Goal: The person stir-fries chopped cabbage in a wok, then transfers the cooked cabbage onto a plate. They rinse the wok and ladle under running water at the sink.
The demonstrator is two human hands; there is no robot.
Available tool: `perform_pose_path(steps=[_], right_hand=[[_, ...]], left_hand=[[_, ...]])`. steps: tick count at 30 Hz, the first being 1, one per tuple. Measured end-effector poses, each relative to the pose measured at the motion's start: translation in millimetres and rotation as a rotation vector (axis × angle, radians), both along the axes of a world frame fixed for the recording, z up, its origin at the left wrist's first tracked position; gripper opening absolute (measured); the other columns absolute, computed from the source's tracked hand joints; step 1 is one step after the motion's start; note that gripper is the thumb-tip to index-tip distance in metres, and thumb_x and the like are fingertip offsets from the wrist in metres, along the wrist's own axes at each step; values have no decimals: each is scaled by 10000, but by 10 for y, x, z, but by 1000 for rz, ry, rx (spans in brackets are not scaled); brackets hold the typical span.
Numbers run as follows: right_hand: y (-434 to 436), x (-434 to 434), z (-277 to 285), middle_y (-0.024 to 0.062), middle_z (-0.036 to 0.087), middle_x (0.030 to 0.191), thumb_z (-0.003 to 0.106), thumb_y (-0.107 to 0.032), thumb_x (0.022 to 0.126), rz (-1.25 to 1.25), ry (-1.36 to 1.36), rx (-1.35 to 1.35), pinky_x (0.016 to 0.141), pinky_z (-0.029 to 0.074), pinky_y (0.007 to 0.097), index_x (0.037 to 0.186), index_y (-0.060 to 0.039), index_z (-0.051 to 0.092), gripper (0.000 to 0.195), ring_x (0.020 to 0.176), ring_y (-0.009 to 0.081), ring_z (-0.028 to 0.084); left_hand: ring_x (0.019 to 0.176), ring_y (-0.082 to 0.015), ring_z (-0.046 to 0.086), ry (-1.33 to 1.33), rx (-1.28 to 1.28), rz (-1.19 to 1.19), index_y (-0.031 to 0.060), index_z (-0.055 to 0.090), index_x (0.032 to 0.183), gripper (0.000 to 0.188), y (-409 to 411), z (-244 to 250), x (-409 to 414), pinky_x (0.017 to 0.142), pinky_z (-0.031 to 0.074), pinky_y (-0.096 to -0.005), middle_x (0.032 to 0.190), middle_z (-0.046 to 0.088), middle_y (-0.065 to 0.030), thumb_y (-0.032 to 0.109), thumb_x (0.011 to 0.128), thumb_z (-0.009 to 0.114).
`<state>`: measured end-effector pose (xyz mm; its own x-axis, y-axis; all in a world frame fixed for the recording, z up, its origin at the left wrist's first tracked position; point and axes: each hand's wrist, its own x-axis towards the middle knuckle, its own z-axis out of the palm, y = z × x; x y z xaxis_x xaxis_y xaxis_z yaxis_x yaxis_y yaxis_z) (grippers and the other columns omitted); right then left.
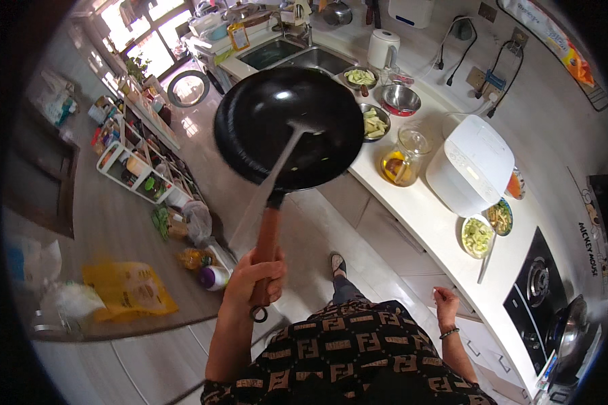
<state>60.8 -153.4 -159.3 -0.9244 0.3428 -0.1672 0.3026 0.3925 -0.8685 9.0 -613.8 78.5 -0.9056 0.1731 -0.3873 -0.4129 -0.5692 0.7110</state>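
My left hand (260, 277) grips the wooden handle of a black wok (253, 111), held up over the floor. A spatula (278, 169) lies with its blade in the wok, its shaft slanting out past the rim beside the handle. A few small green bits cling to the wok's inside. My right hand (446, 304) hangs beside the counter's front edge with its fingers curled; whether a small pale thing is between the fingertips is unclear. Nearest to it on the counter are a white bowl of chopped green vegetable (476, 237) and a long utensil (486, 260).
A black gas hob (534, 304) is at the right. Along the white counter (435, 230) stand a white rice cooker (471, 164), a glass jug of oil (399, 169) and several bowls. A double sink (319, 59) lies beyond. At left, a worktop holds a rack (142, 177) and a yellow bag (129, 291).
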Motion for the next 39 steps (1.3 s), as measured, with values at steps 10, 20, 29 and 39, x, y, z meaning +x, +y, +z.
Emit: perform_pose_path(steps=[10, 20, 29, 39], right_hand=[[-235, -536, -838, 52, 614, 610, 604, -71, 759, -42, -325, 127, 469, 437, 240, 747, -7, 636, 73, 526, 104, 564], [-845, -888, -1063, 23, 609, 645, 598, -192, 807, -388, -281, 11, 485, 410, 244, 803, -10, 647, 189, 544, 85, 524], [-2448, -146, 42, 21, 626, 878, 585, -143, 842, -1351, 126, -354, 646, 448, 195, 1044, -15, 602, 240, 747, 88, 575], [-4789, 1146, 180, 8, 626, 791, 626, -85, 804, -1772, 145, -304, 576, 443, 202, 933, -25, 629, 143, 673, 85, 570]], left_hand=[[469, -100, 407, -68, 166, 125, 38, 463, 1061, 226, -1368, -499, -603, 378, 375, -263, 695, 414, -28, 117, 855, 513], [518, -89, 392, -6, 419, -75, 12, 428, 1157, 265, -2554, -709, -1983, 426, 373, -256, 755, 425, -33, 99, 908, 404], [466, -85, 377, -36, 271, -466, -23, 371, 1152, 269, -3701, -465, -3748, 370, 327, -217, 731, 423, -37, 88, 910, 409], [477, -103, 410, -100, 305, -819, -48, 331, 1149, 288, -3967, -526, -5103, 379, 361, -226, 732, 417, -50, 95, 914, 420]])
